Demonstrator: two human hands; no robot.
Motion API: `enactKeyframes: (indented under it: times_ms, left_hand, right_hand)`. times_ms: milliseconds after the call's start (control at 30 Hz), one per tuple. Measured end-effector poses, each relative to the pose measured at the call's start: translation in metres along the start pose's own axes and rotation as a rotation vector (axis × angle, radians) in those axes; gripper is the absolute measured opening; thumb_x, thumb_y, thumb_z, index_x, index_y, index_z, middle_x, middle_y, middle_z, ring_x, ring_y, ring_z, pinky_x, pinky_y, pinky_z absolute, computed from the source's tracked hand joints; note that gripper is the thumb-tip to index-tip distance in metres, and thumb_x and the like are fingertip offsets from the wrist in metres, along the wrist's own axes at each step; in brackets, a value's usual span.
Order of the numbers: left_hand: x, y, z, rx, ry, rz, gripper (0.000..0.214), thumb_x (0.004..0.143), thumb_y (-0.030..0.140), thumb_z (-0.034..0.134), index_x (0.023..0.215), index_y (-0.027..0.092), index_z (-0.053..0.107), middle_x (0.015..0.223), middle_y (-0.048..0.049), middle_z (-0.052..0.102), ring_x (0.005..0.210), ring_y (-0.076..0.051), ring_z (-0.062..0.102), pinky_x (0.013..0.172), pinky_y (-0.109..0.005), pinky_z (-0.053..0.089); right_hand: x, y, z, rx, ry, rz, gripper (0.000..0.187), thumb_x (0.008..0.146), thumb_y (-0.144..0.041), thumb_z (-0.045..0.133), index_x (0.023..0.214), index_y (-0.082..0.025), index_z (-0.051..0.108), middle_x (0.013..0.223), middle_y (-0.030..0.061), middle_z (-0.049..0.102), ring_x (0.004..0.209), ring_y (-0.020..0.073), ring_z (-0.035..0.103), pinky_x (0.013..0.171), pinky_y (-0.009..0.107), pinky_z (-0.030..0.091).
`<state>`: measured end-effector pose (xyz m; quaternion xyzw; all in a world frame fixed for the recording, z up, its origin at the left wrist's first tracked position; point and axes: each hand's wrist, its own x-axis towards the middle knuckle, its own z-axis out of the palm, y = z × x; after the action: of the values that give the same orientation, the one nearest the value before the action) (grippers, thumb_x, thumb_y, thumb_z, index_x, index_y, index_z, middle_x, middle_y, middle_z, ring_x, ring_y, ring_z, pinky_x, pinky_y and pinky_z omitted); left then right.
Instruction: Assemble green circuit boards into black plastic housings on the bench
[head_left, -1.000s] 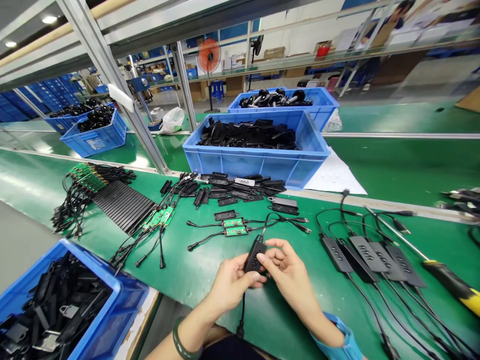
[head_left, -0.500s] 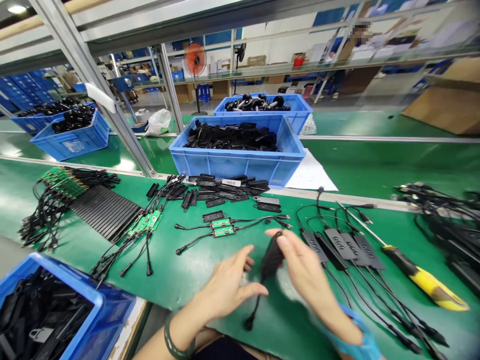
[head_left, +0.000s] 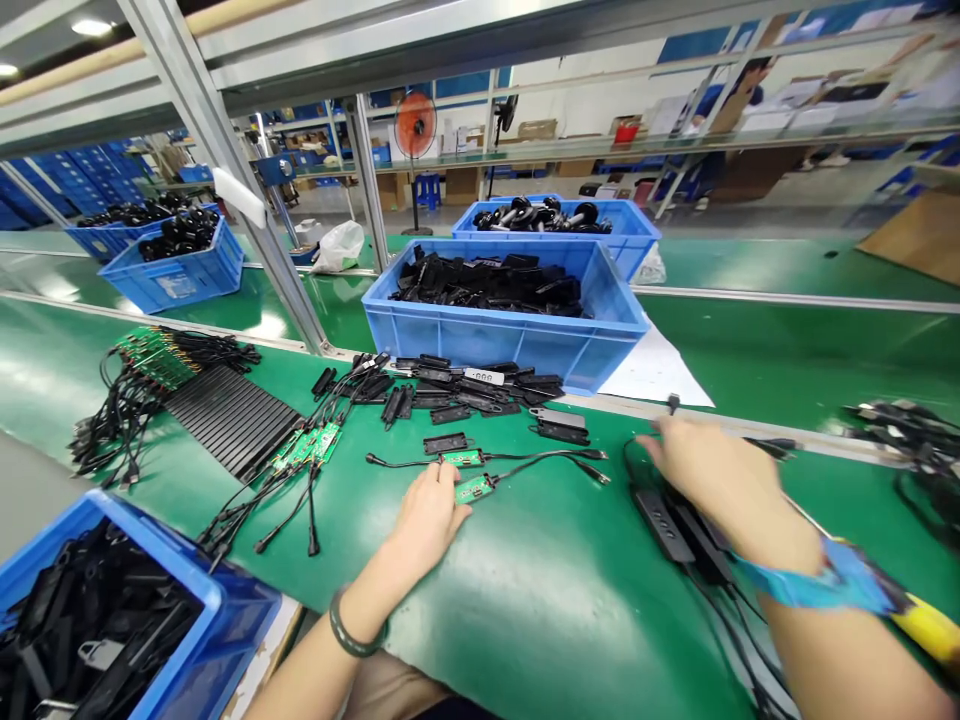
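My left hand [head_left: 429,512] pinches the nearer green circuit board [head_left: 475,488], whose black cable runs right across the bench. A second wired circuit board [head_left: 463,458] lies just behind it, beside a black casing half [head_left: 445,443]. Over to the right, my right hand [head_left: 709,480] is above the row of black cased controllers [head_left: 660,525] with cables. Its fingers point down and left, and their undersides are hidden, so I cannot see whether they grip anything. A cable plug [head_left: 673,403] sticks up behind that hand.
A blue bin [head_left: 495,335] of black parts stands behind loose casings [head_left: 450,385]. Wired boards [head_left: 307,445] and a stack of black strips [head_left: 232,420] lie left. Another blue bin [head_left: 214,610] is front left. A yellow-handled screwdriver [head_left: 926,625] lies right, partly behind my wrist.
My right hand has moved right with the black controller it was holding, to the row of controllers. My left hand has moved forward and left and closed on a circuit board. The view has shifted slightly.
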<state>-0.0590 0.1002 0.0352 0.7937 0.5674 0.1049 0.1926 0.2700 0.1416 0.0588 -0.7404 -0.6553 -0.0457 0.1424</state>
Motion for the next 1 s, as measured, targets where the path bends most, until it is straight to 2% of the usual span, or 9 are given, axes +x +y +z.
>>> enactKeyframes:
  times_ms: [100, 167, 233, 367, 467, 600, 767, 900, 1000]
  left_hand:
    - [-0.010, 0.000, -0.006, -0.193, -0.051, 0.025, 0.034, 0.087, 0.022, 0.063, 0.119, 0.018, 0.053, 0.102, -0.0076, 0.059, 0.096, -0.024, 0.058, 0.085, -0.037, 0.045]
    - [-0.017, 0.000, -0.007, -0.329, -0.064, 0.022, 0.028, 0.089, 0.027, 0.059, 0.116, 0.018, 0.058, 0.094, -0.0052, 0.057, 0.090, -0.023, 0.056, 0.081, -0.035, 0.043]
    - [-0.022, -0.001, -0.005, -0.563, -0.086, -0.004, 0.023, 0.090, 0.034, 0.057, 0.106, 0.018, 0.061, 0.083, -0.0013, 0.052, 0.079, -0.018, 0.052, 0.072, -0.029, 0.040]
    - [-0.029, 0.000, 0.004, -1.340, -0.249, -0.258, 0.042, 0.080, 0.054, 0.065, 0.095, 0.019, 0.049, 0.069, 0.0065, 0.043, 0.052, -0.006, 0.033, 0.051, -0.021, 0.022]
    - [-0.031, 0.005, 0.004, -1.688, -0.285, -0.396, 0.046, 0.073, 0.051, 0.073, 0.091, 0.019, 0.044, 0.073, 0.0031, 0.054, 0.048, -0.003, 0.032, 0.047, -0.020, 0.014]
    - [-0.031, 0.017, -0.002, -1.742, -0.279, -0.342, 0.042, 0.072, 0.036, 0.076, 0.099, 0.014, 0.053, 0.083, -0.0048, 0.066, 0.052, -0.004, 0.042, 0.047, -0.019, 0.023]
    - [-0.030, 0.026, 0.003, -1.659, -0.321, -0.255, 0.054, 0.065, 0.035, 0.085, 0.108, 0.012, 0.061, 0.113, -0.0159, 0.068, 0.063, -0.010, 0.062, 0.058, -0.023, 0.046]
    - [-0.030, 0.030, 0.009, -1.659, -0.302, -0.246, 0.056, 0.063, 0.033, 0.088, 0.108, 0.012, 0.064, 0.107, -0.0146, 0.069, 0.071, -0.015, 0.068, 0.067, -0.027, 0.052]
    - [-0.031, 0.030, 0.008, -1.658, -0.281, -0.222, 0.054, 0.062, 0.032, 0.089, 0.108, 0.012, 0.066, 0.100, -0.0118, 0.070, 0.071, -0.014, 0.068, 0.068, -0.025, 0.052]
  right_hand:
    - [0.036, -0.045, 0.020, 0.138, 0.003, -0.126, 0.012, 0.089, -0.029, 0.060, 0.087, -0.018, 0.065, 0.083, 0.0074, 0.065, 0.071, 0.0209, 0.063, 0.065, 0.036, 0.047]
    - [0.056, -0.068, 0.029, 0.240, 0.005, -0.169, 0.019, 0.093, -0.033, 0.059, 0.103, -0.018, 0.064, 0.100, 0.0055, 0.065, 0.083, 0.0175, 0.063, 0.075, 0.035, 0.051]
    - [0.069, -0.082, 0.036, 0.340, 0.004, -0.190, 0.022, 0.095, -0.037, 0.058, 0.107, -0.020, 0.063, 0.110, 0.0049, 0.064, 0.092, 0.0171, 0.062, 0.081, 0.036, 0.052]
    - [0.075, -0.089, 0.036, 0.556, 0.037, -0.139, 0.022, 0.093, -0.040, 0.058, 0.094, -0.018, 0.064, 0.105, 0.0069, 0.065, 0.096, 0.0201, 0.061, 0.085, 0.040, 0.050]
    - [0.059, -0.089, 0.027, 0.757, 0.052, -0.032, 0.034, 0.088, -0.052, 0.057, 0.090, -0.018, 0.062, 0.089, 0.0096, 0.066, 0.085, 0.0234, 0.063, 0.075, 0.039, 0.050]
    - [0.016, -0.095, 0.008, 1.042, -0.080, 0.058, 0.047, 0.082, -0.065, 0.054, 0.088, -0.019, 0.058, 0.068, 0.0051, 0.064, 0.058, 0.0177, 0.060, 0.055, 0.031, 0.049]
    - [-0.044, -0.108, -0.009, 1.258, -0.218, 0.105, 0.046, 0.079, -0.054, 0.065, 0.108, -0.019, 0.059, 0.062, -0.0011, 0.061, 0.052, 0.0141, 0.055, 0.051, 0.027, 0.048]
    - [-0.074, -0.113, -0.012, 1.313, -0.361, 0.113, 0.034, 0.084, -0.048, 0.057, 0.107, -0.023, 0.063, 0.072, -0.0003, 0.060, 0.062, 0.0154, 0.059, 0.054, 0.027, 0.050]
    - [-0.086, -0.113, -0.013, 1.238, -0.527, 0.017, 0.039, 0.087, -0.046, 0.054, 0.119, -0.024, 0.057, 0.073, -0.0014, 0.059, 0.053, 0.0136, 0.057, 0.048, 0.026, 0.046]
